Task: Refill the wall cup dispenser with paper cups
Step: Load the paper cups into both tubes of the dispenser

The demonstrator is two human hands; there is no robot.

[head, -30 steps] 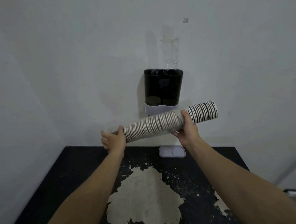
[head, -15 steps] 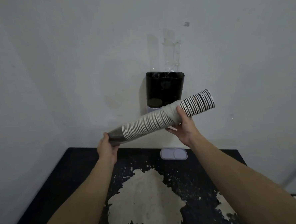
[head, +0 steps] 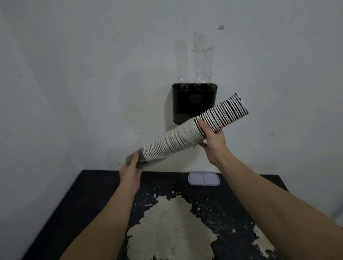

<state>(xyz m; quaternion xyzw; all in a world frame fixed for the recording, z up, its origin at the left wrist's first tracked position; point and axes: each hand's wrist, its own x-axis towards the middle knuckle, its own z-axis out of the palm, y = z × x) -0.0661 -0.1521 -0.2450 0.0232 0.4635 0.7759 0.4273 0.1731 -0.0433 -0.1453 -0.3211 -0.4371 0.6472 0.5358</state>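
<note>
A long nested stack of paper cups slants up to the right in front of the wall, part of it still inside a clear plastic sleeve that bunches at its lower left end. My left hand grips that bunched sleeve end. My right hand is wrapped around the stack's upper part, just below the dark-striped cups at the open end. The black cup dispenser hangs on the wall right behind the stack's upper end, with its top open. Its white base is mostly hidden by the cups.
A black table with a large patch of peeled paint stands against the white wall below. A small pale lid or tray lies at the table's far edge under the dispenser. Strips of clear tape hang on the wall above the dispenser.
The stack's right end has risen and now tilts more steeply in front of the dispenser. My left hand has slid down off the cups to the sleeve's end, which now stretches out past the cups.
</note>
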